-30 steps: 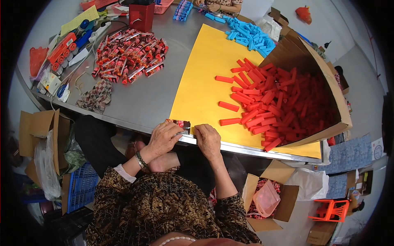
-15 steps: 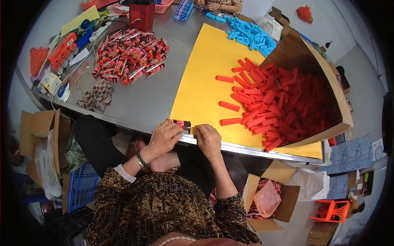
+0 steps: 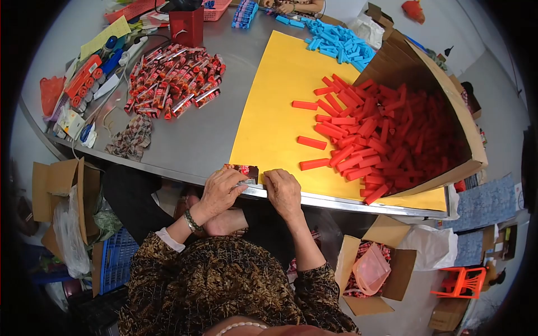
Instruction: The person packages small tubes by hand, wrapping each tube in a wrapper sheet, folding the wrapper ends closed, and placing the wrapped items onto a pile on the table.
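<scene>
My left hand (image 3: 222, 189) is at the table's front edge, its fingers closed together over the lower part of a small dark printed wrapper (image 3: 250, 173) with red marks. Just right of the wrapper, my right hand (image 3: 283, 191) rests on the table edge and the yellow sheet (image 3: 255, 126). Its fingers are curled in, and anything between them is hidden. Red bars (image 3: 312, 142) lie loose on the yellow sheet ahead of my right hand, spilling from a cardboard box (image 3: 448, 92) tipped on its side.
Shiny red wrapped sticks (image 3: 178, 78) are heaped on the metal table (image 3: 185, 143). Blue bars (image 3: 339, 42) lie at the back, near another person's hand (image 3: 286, 8). A crumpled checked cloth (image 3: 132, 137) sits at left. Below the table, an open carton (image 3: 400, 271) holds a pink scoop-like basket (image 3: 372, 270).
The whole view has shifted slightly. Both hands keep nearly the same place and pose at the table edge, and the wrapper stays under the left fingers.
</scene>
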Demonstrator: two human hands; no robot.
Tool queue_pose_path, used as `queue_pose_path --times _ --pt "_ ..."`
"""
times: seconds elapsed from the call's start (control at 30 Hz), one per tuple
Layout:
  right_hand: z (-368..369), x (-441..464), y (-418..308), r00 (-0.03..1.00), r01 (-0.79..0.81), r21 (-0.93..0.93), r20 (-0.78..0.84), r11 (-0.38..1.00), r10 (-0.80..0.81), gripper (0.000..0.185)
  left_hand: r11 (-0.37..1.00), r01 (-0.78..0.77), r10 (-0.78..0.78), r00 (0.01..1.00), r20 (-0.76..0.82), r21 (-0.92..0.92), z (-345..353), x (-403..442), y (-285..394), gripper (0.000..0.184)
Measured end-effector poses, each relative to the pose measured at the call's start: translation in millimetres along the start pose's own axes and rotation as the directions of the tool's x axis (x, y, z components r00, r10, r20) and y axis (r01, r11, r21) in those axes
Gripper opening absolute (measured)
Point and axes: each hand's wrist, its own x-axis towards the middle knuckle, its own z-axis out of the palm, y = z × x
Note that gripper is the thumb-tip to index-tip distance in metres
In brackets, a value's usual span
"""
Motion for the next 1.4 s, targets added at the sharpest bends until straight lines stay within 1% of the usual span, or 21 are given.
queue_pose_path --times 0.1,0.23,0.33,0.4,0.47,0.5,0.53,0.57,0.67,0.77,0.8,0.9,0.97,1.03,1.07,1.17,1.2,1.27,1.37,1.4 --pt "0 -1 0 1.000 -0.002 0.005 0.002 1.000 0.002 0.007 0.997 0.036 -0.036 0.999 -0.006 -0.073 -1 1 0 0.018" --pt "-1 -2 3 1.000 -0.013 0.049 0.021 0.999 0.012 0.008 1.000 0.009 -0.008 1.000 -0.006 0.018 -4 13 -3 0.021" --pt "-5 -2 6 0.998 -0.056 0.165 0.049 0.985 0.049 0.012 0.995 0.020 -0.021 1.000 0.012 0.093 -2 26 -9 0.023" --pt "-15 3 12 1.000 -0.028 0.124 0.001 0.992 0.029 0.015 0.989 0.024 -0.032 0.998 0.052 0.146 0 30 -12 0.023" --pt "-29 8 20 0.996 -0.034 0.063 -0.080 0.997 0.039 0.017 0.990 0.074 -0.092 0.985 0.147 0.123 4 30 -19 0.023" --pt "-39 11 26 0.996 -0.030 -0.013 -0.087 0.999 0.029 0.022 0.989 0.096 -0.117 0.973 0.197 0.112 6 30 -21 0.023" --pt "-43 13 39 0.995 -0.053 -0.094 -0.087 0.994 0.045 0.025 0.989 0.107 -0.127 0.971 0.201 0.107 7 32 -23 0.023" --pt "-45 12 53 0.995 -0.073 -0.173 -0.086 0.982 0.059 0.028 0.988 0.119 -0.138 0.969 0.203 0.102 7 33 -24 0.023" --pt "-53 10 76 0.991 -0.129 -0.257 0.007 0.958 0.135 0.033 0.986 0.149 -0.160 0.970 0.183 0.075 11 35 -30 0.021" --pt "-54 7 82 0.989 -0.107 -0.332 0.064 0.937 0.135 0.038 0.982 0.170 -0.182 0.964 0.193 0.079 10 39 -32 0.017" --pt "-54 6 86 0.991 -0.091 -0.334 0.063 0.938 0.119 0.039 0.980 0.178 -0.193 0.960 0.205 0.087 9 41 -32 0.015" --pt "-56 6 95 0.994 -0.069 -0.330 0.056 0.941 0.092 0.043 0.972 0.233 -0.229 0.929 0.291 0.021 6 46 -37 0.012" --pt "-62 9 96 0.991 -0.084 -0.402 0.064 0.912 0.120 0.042 0.968 0.246 -0.223 0.930 0.293 -0.041 6 47 -37 0.011" --pt "-68 9 99 0.988 -0.070 -0.394 0.099 0.917 0.117 0.037 0.979 0.189 -0.164 0.952 0.260 -0.076 7 46 -40 0.009" --pt "-71 11 98 0.981 -0.069 -0.410 0.139 0.910 0.136 0.030 0.980 0.194 -0.178 0.948 0.264 -0.039 7 47 -38 0.008" --pt "-70 13 97 0.971 -0.068 -0.455 0.175 0.888 0.164 0.025 0.995 0.041 -0.055 0.986 0.156 0.094 12 45 -42 0.007" --pt "-68 13 96 0.977 -0.046 -0.440 0.165 0.897 0.132 0.024 0.993 0.000 -0.016 0.991 0.131 0.118 11 45 -42 0.006" --pt "-65 12 91 0.977 -0.035 -0.357 0.185 0.934 0.107 0.023 0.982 -0.077 0.064 0.994 0.084 0.174 11 43 -38 0.003" --pt "-61 10 77 0.978 -0.017 -0.249 0.198 0.968 0.068 0.022 0.978 -0.085 0.070 0.994 0.081 0.191 10 40 -34 0.002" --pt "-58 10 74 0.980 -0.039 -0.203 0.184 0.979 0.077 0.023 0.980 -0.066 0.049 0.995 0.092 0.188 8 40 -31 0.004"
